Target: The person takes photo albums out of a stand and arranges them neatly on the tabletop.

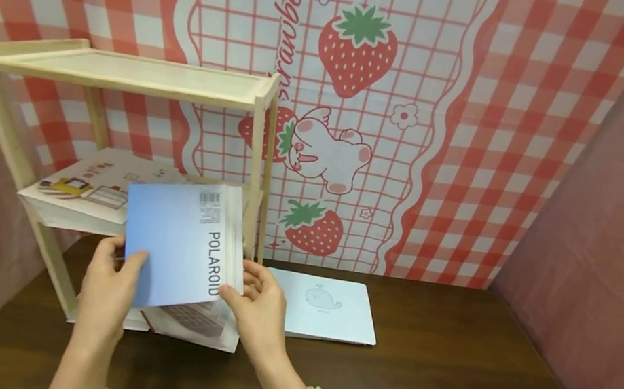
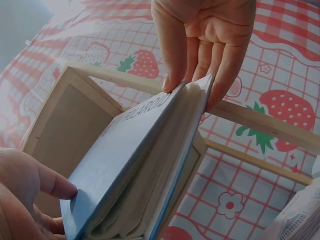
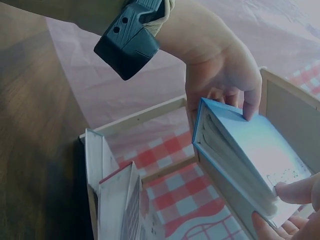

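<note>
A photo album [image 1: 170,243] with a pale-to-deep blue cover and the word POLAROID is held up in front of the wooden rack. My left hand [image 1: 108,281] grips its left, bluer edge, thumb on the cover. At the opposite, whiter edge, my right hand [image 1: 261,306] pinches the album with the thumb in front and fingers behind. From the left wrist view, the album [image 2: 125,145] is tilted, its cover slightly apart from the thick inner pages. The right wrist view shows the album [image 3: 260,150] between both hands, over the rack.
The light wooden rack [image 1: 120,82] stands on the left of the dark brown table [image 1: 443,375]. A thick white illustrated book [image 1: 90,185] lies on its middle shelf; more books [image 1: 191,322] are at the bottom. A whale-print booklet [image 1: 324,307] lies right of the rack. Strawberry-patterned cloth hangs behind.
</note>
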Motion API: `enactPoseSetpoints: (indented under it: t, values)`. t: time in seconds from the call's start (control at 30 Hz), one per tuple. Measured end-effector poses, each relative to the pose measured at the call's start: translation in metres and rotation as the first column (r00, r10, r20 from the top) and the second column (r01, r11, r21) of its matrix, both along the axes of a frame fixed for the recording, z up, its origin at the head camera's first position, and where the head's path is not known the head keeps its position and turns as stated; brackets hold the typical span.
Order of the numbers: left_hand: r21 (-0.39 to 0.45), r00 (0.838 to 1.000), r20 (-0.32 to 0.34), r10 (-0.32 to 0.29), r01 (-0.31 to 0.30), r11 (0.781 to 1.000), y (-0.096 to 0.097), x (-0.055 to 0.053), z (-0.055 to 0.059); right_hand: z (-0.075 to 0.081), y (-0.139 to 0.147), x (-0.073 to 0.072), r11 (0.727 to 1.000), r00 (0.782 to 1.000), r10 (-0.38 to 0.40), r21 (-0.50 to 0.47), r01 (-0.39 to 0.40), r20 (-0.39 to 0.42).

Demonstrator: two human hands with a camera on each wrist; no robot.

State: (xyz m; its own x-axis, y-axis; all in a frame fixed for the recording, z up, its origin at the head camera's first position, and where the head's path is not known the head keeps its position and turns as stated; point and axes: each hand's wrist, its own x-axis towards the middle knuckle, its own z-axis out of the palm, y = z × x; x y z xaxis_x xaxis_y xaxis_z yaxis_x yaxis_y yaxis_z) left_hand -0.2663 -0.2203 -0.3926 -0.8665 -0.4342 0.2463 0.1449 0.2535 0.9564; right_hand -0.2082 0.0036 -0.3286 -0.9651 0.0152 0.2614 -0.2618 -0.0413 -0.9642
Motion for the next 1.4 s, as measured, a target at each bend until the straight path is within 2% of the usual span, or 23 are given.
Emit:
enactPoseSetpoints:
  t: [0.07, 0.17, 0.23, 0.3, 0.4, 0.47, 0.53, 0.7, 0.83, 0.97, 1.1, 1.27, 1.33, 1.4]
  values:
    - [-0.003, 1.000, -0.002, -0.017, 0.017, 1.000, 0.002, 0.004, 0.003, -0.001, 0.000, 0.000, 1.000, 1.000, -0.002, 0.001, 0.002, -0.005]
    - [0.009, 1.000, 0.007, -0.003, 0.003, 1.000, 0.010, 0.011, 0.011, -0.004, 0.001, 0.000, 1.000, 1.000, 0.002, 0.001, -0.002, -0.008]
    - [-0.010, 1.000, 0.024, -0.005, 0.006, 1.000, 0.020, 0.023, 0.025, -0.005, 0.003, 0.000, 1.000, 1.000, 0.011, -0.002, -0.011, -0.009]
    - [-0.039, 0.999, 0.049, 0.011, -0.009, 0.999, 0.033, 0.038, 0.043, -0.007, 0.004, -0.001, 1.000, 1.000, 0.016, 0.002, -0.016, -0.011]
    - [-0.085, 0.996, 0.084, -0.003, 0.010, 0.996, 0.050, 0.060, 0.072, -0.008, 0.006, -0.002, 1.000, 1.000, 0.016, 0.008, -0.016, -0.020]
    - [-0.093, 0.995, 0.098, -0.024, 0.033, 0.995, 0.056, 0.069, 0.084, -0.009, 0.007, -0.003, 1.000, 0.999, 0.016, 0.010, -0.016, -0.028]
    - [-0.094, 0.993, 0.112, -0.042, 0.052, 0.994, 0.059, 0.074, 0.091, -0.010, 0.008, -0.003, 1.000, 0.999, 0.021, 0.004, -0.021, -0.036]
    - [-0.159, 0.989, 0.142, -0.035, 0.057, 0.986, 0.059, 0.076, 0.092, -0.014, 0.012, -0.001, 0.999, 0.997, 0.027, 0.045, -0.023, -0.072]
    - [-0.240, 0.986, 0.164, -0.041, 0.080, 0.968, 0.060, 0.078, 0.092, -0.017, 0.017, -0.001, 0.996, 0.994, 0.033, 0.087, -0.024, -0.106]
    - [-0.300, 0.979, 0.198, -0.050, 0.109, 0.948, 0.059, 0.080, 0.093, -0.019, 0.020, 0.001, 0.996, 0.993, 0.055, 0.082, -0.047, -0.103]
    - [-0.328, 0.961, 0.267, -0.074, 0.163, 0.930, 0.057, 0.083, 0.096, -0.019, 0.023, 0.004, 0.994, 0.992, 0.080, 0.083, -0.072, -0.097]
    - [-0.326, 0.943, 0.313, -0.112, 0.217, 0.920, 0.056, 0.087, 0.099, -0.018, 0.027, 0.010, 0.988, 0.989, 0.099, 0.129, -0.085, -0.106]
    - [-0.355, 0.949, 0.298, -0.103, 0.210, 0.911, 0.056, 0.089, 0.100, -0.018, 0.028, 0.011, 0.986, 0.988, 0.112, 0.139, -0.096, -0.108]
    - [-0.410, 0.960, 0.268, -0.077, 0.186, 0.893, 0.058, 0.093, 0.101, -0.018, 0.030, 0.012, 0.983, 0.986, 0.129, 0.147, -0.113, -0.103]
